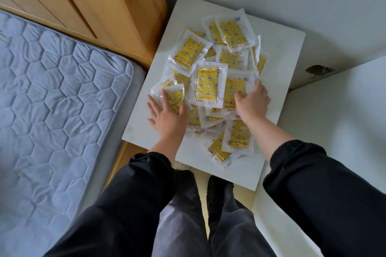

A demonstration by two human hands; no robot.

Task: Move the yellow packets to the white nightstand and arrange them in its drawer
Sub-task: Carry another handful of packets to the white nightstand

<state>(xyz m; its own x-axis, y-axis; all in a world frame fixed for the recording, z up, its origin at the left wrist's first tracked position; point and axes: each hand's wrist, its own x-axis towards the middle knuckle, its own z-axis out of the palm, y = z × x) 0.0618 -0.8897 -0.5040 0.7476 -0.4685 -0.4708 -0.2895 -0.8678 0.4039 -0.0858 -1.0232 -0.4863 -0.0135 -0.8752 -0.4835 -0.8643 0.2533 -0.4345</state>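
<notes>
A blue-grey quilted mattress [58, 100] with a honeycomb stitch fills the left side, set against a tall light-brown wooden panel [94, 5] that runs up behind it. Just beside that panel, tucked into the corner of the grey wall, stands the white nightstand [188, 16]; only its flat top surface shows, seen from above (its drawer front is out of sight from this angle). The person's black sleeves [302, 162] reach in from the bottom, above grey trouser legs. On the surface lies a loose heap of yellow packets [208, 85], each a yellow printed pad sealed in a clear plastic wrapper, overlapping one another at all angles and spreading from the far side to the near edge. The left hand [167, 118] rests on the heap's left edge, its fingers [165, 97] spread wide over one crumpled wrapper. The right hand [253, 103] lies on the heap's right side with its fingers [259, 85] bent down onto the packets; whether they pinch any cannot be told.
</notes>
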